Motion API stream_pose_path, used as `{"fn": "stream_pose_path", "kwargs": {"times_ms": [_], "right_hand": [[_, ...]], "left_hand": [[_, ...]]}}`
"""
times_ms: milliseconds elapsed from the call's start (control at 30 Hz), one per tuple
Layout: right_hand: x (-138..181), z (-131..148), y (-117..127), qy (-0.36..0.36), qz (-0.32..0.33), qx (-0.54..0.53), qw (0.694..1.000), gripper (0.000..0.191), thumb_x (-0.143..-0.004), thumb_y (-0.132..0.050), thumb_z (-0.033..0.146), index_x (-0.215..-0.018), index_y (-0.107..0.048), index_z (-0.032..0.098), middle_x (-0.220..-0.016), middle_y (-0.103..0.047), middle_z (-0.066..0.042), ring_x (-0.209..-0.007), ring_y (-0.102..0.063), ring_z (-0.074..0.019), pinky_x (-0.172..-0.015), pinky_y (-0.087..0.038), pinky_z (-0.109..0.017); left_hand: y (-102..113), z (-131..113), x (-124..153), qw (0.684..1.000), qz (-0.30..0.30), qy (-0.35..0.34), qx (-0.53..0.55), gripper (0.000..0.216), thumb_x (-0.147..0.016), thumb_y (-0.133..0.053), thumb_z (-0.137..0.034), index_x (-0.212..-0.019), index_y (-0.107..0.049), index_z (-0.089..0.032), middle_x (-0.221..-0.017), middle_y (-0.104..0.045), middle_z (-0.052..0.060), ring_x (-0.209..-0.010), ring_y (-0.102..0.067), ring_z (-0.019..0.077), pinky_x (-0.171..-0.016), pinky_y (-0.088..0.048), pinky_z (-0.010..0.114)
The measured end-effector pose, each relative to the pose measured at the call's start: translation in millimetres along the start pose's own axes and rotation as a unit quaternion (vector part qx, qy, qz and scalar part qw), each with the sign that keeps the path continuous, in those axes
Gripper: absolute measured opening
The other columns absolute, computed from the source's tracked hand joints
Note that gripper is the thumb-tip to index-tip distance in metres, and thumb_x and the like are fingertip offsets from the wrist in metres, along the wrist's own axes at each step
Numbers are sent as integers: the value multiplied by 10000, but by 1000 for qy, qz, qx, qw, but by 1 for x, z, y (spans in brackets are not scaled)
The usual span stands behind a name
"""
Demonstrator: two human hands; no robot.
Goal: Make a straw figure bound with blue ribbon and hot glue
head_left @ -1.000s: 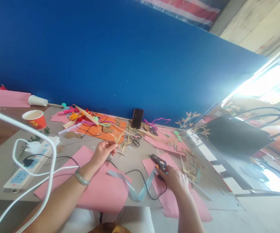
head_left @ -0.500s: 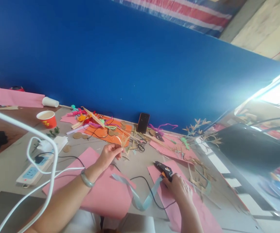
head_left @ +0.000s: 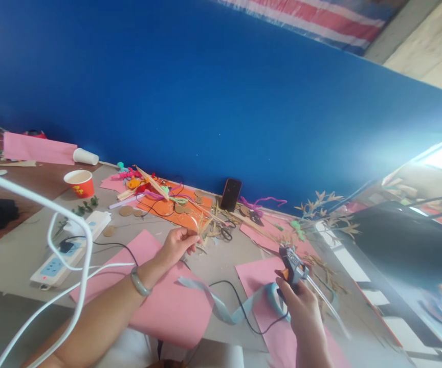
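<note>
My left hand (head_left: 180, 244) is closed in a pinch on a small bundle of dry straw strips (head_left: 204, 228), held above the table between two pink paper sheets. My right hand (head_left: 304, 301) is wrapped round the handle of a black and grey hot glue gun (head_left: 292, 263), its nozzle pointing up and away. A clear glue stick (head_left: 330, 306) sticks out of the gun's back. Below the gun, a roll of pale blue ribbon (head_left: 277, 299) stands on the right pink sheet (head_left: 261, 271), its loose end trailing left onto the left pink sheet (head_left: 175, 312).
A white power strip (head_left: 62, 260) with thick white cables lies at left, near a red paper cup (head_left: 80, 184). Scissors (head_left: 226, 233), orange paper (head_left: 201, 217) and pipe cleaners (head_left: 131, 174) lie at the back. A phone (head_left: 230, 194) leans against the blue partition (head_left: 190, 102).
My right hand has lifted the glue gun off the pink paper and tilted it up, uncovering the ribbon roll. The left hand keeps its pinch. The view has shifted slightly.
</note>
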State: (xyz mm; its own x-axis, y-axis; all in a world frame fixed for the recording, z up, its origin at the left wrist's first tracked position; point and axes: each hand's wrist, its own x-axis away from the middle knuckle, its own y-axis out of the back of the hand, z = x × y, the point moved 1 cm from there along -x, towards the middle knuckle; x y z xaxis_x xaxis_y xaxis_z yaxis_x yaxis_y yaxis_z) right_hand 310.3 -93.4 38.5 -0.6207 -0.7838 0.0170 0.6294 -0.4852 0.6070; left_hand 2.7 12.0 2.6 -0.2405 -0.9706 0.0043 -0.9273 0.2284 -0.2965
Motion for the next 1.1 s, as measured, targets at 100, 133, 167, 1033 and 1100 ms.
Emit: {"fn": "stream_pose_path", "kwargs": {"times_ms": [100,133,167,1033,1100], "right_hand": [[12,13,-6,2,-3,-119,993,346,-617,-714,426,-806,-652,144,-616,-647,-22,-582,-619,-196,-546,-478,-281],[17,19,-10,17,-9,-167,986,352,-614,-725,431,-800,-635,147,-626,-649,-23,-569,-616,-187,-537,-481,-278],[23,25,-14,37,0,-208,977,362,-630,-725,435,-831,-627,150,-658,-661,-31,-568,-619,-181,-536,-488,-280],[74,76,-80,185,140,-67,970,370,-772,-592,487,-586,-607,168,-537,-604,-24,-524,-570,-171,-510,-460,-258],[74,76,-83,194,124,-47,972,396,-777,-577,515,-585,-600,170,-492,-553,-5,-479,-517,-155,-462,-418,-253]], "left_hand": [[0,3,0,1000,-9,-1,-8,238,-724,-675,-348,-740,-670,-111,-649,-661,47,-511,-540,94,-468,-421,206],[0,3,0,1000,-11,1,-12,230,-728,-671,-340,-743,-670,-110,-645,-658,45,-509,-537,93,-469,-420,205],[0,3,0,1000,-13,3,-14,225,-730,-668,-334,-744,-668,-109,-644,-657,45,-507,-534,91,-468,-418,204],[-9,-13,6,999,-21,22,13,240,-661,-716,-327,-693,-624,-107,-569,-638,23,-429,-492,69,-418,-393,196],[-10,-14,6,999,-18,29,17,226,-657,-712,-311,-687,-618,-108,-591,-652,34,-427,-489,66,-415,-391,194]]}}
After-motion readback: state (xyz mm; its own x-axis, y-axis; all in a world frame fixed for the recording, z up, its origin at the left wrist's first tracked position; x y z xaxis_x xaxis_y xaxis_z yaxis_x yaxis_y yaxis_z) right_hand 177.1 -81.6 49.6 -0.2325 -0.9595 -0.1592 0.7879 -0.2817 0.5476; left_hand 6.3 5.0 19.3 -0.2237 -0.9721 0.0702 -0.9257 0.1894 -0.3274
